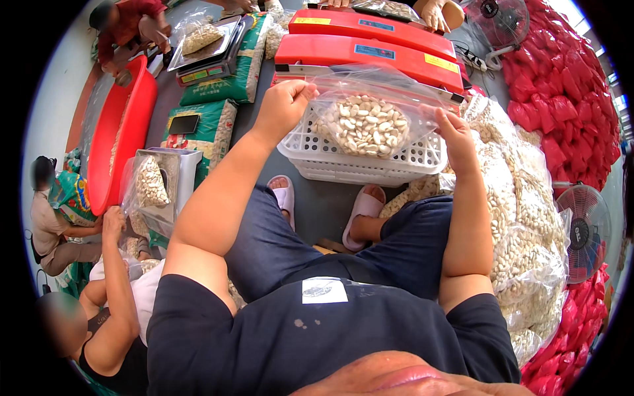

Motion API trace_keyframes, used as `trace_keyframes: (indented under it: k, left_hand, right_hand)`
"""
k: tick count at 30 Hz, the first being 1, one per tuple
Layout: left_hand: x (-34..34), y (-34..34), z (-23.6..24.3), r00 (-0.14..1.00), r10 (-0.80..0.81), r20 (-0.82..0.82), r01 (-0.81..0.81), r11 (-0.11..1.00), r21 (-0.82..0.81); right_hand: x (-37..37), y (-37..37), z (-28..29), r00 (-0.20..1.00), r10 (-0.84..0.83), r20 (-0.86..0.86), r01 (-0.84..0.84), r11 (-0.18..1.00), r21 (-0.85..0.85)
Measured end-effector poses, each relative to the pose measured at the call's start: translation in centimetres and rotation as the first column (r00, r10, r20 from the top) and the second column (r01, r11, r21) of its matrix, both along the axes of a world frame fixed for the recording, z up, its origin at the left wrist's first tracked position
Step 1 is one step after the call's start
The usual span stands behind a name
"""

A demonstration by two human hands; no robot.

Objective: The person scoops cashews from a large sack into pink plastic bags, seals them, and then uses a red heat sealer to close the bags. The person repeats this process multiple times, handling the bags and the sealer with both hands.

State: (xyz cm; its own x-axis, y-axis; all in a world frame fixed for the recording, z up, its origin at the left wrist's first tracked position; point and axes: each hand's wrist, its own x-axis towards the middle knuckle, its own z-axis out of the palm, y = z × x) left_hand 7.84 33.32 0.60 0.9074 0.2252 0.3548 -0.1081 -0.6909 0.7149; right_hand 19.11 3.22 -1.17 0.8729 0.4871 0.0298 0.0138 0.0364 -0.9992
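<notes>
A clear plastic bag of pale, flat beans lies over a white perforated plastic basket in front of me. My left hand pinches the bag's upper left corner. On the other side, my right hand grips the bag's right corner between thumb and fingers. The bag's mouth is stretched between both hands, with the beans gathered below. Just beyond the bag stands a long red sealing machine, its front edge partly behind the clear plastic.
Another red sealer stands behind. Filled bean bags pile up at my right, near red bags and a fan. At left are a scale, a phone, a red tub and co-workers, one holding a bean bag.
</notes>
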Motion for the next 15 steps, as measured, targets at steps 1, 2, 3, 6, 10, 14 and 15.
trace_keyframes:
  k: [1,2,3,6,10,14,15]
  left_hand:
    - [0.0,-0.1,-0.2,1.0,0.001,0.028,0.0,0.999,-0.052]
    - [0.0,-0.2,-0.5,0.998,0.004,0.056,0.002,0.995,-0.104]
    - [-0.1,-0.3,-0.7,0.996,0.011,0.083,0.002,0.988,-0.157]
    - [-0.7,-0.5,-0.4,0.995,0.029,0.099,0.021,0.884,-0.468]
    - [-0.6,-0.2,-0.2,0.997,-0.02,0.078,0.063,0.804,-0.592]
    - [1.3,0.0,-2.0,0.992,-0.061,-0.111,-0.018,0.797,-0.604]
    - [1.8,0.2,-2.3,0.99,-0.083,-0.118,-0.017,0.745,-0.667]
  right_hand:
    - [-0.2,0.4,0.0,0.994,-0.072,0.083,0.071,0.997,0.008]
    - [-0.3,0.5,-0.1,0.976,-0.143,0.165,0.142,0.99,0.02]
    - [-0.4,0.7,-0.1,0.945,-0.224,0.237,0.236,0.971,-0.026]
    - [-1.9,1.1,1.3,0.797,-0.316,0.515,0.346,0.937,0.038]
    - [-2.5,1.6,1.8,0.75,-0.501,0.431,0.471,0.863,0.184]
    - [-0.2,1.5,-0.9,0.825,-0.48,0.299,0.474,0.875,0.097]
    - [-0.2,1.7,-0.7,0.844,-0.488,0.225,0.474,0.873,0.115]
